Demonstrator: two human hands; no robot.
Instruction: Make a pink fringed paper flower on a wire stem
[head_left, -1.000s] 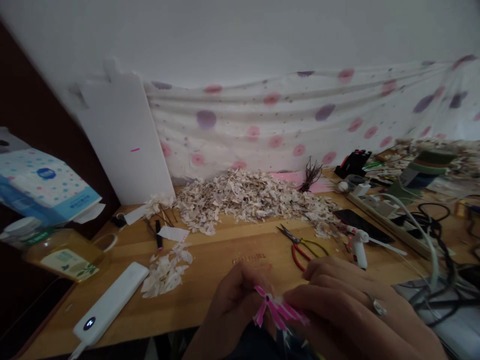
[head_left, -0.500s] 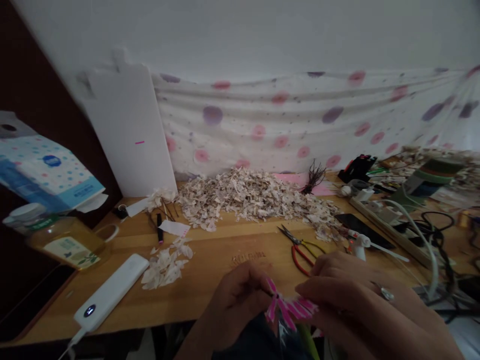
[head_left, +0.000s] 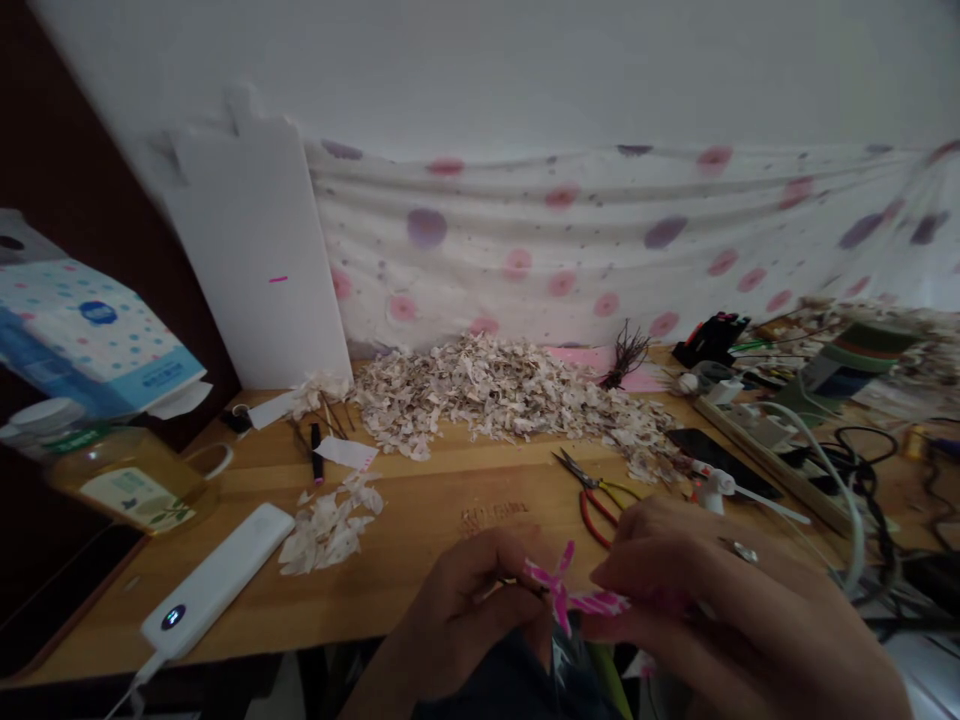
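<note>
At the table's front edge, my left hand [head_left: 480,600] pinches a thin dark stem, with a pink-and-white striped piece [head_left: 560,585] at its tip. Its narrow petal-like arms spread out between my two hands. My right hand [head_left: 720,600], with a ring on one finger, closes on the piece's right-hand arm between thumb and fingers. Just beyond my right hand lie pliers [head_left: 589,485] with one red and one yellow handle, jaws apart. A big heap of pale dried petals [head_left: 487,385] spreads along the back of the table.
A small petal pile [head_left: 330,530], a white power bank [head_left: 217,580] and a bottle of yellow liquid [head_left: 127,480] stand left. A glue gun [head_left: 716,485], a black phone [head_left: 724,462] and a power strip [head_left: 772,465] with cables are right. Dark twigs [head_left: 625,358] lie behind.
The striped piece has turned, and its arms now point in other directions. My right hand's fingers have shifted slightly on it. The view has moved a little.
</note>
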